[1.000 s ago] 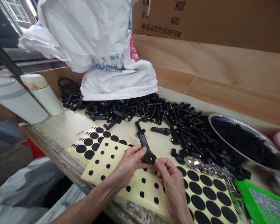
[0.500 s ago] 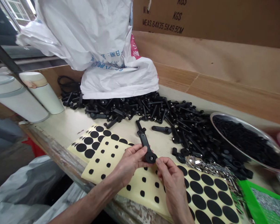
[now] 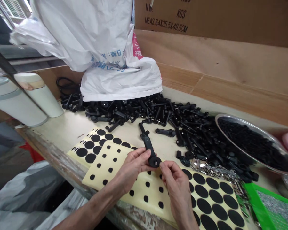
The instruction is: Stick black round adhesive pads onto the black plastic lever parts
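Observation:
My left hand (image 3: 132,167) grips a black plastic handle (image 3: 150,150) near its round end, the long end pointing away from me. My right hand (image 3: 175,182) is pinched with thumb and forefinger right at that round end; whether it holds anything small I cannot make out. Both hands hover over a yellow sheet of small black round stickers (image 3: 115,169). A sheet of larger black discs (image 3: 213,201) lies under my right wrist, another (image 3: 91,147) to the left.
A heap of black handles (image 3: 172,118) spills from a white sack (image 3: 105,51) across the bench. A steel bowl of black parts (image 3: 252,143) stands right, a green tray (image 3: 271,207) at front right, white cylinders (image 3: 36,95) at left. Shiny metal bits (image 3: 213,172) lie beside the discs.
The hands and the handle stay nearly as they were; the view has shifted slightly. My right fingers remain pinched at the handle's round end.

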`<state>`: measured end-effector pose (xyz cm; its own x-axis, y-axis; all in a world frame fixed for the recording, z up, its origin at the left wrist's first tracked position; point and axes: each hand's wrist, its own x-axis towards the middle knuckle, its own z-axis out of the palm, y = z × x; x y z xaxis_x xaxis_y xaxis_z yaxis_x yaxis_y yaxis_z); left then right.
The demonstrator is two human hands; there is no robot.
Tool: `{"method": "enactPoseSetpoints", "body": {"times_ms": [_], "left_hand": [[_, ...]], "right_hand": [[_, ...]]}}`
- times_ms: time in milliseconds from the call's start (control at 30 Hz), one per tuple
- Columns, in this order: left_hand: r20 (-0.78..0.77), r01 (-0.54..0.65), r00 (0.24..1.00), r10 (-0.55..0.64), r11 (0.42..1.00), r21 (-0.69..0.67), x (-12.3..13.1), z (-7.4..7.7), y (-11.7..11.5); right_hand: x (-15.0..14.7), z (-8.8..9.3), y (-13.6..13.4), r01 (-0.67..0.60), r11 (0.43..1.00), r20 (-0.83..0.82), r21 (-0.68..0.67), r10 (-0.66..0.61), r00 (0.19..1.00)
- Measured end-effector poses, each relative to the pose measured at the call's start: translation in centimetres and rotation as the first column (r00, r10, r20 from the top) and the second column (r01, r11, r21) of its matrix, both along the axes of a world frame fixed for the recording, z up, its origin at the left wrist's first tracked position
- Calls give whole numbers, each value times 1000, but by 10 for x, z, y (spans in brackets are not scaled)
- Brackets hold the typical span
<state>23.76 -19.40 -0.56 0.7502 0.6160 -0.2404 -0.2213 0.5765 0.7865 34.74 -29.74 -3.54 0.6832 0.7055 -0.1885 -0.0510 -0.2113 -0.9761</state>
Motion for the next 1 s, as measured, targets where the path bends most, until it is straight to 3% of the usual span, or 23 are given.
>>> {"method": "enactPoseSetpoints", "body": {"times_ms": [167,333,667,767,867,1000], "left_hand": [[8,30,1000,-30,999,44,0,1,0],[-74,-25,997,28,999,48,2,-2,-1],[-148,-89,981,123,972,216,3,5,-6],[-149,-91,980,130,967,239,3,5,-6],[-151,-97,978,142,959,267,4,3,-6],[-157,-92,976,149,943,320,5,1,-8]], "right_hand": [[-2,3,0,-5,1000,48,13,4,999],[-5,10,1,-1,1000,131,6,0,991],[-7,16,1,15,999,357,-45,2,934],[-11,17,1,45,998,579,-42,-13,815],[-15,14,0,82,994,799,-67,5,601],[-13,6,-1,126,973,900,-192,123,419]]}}
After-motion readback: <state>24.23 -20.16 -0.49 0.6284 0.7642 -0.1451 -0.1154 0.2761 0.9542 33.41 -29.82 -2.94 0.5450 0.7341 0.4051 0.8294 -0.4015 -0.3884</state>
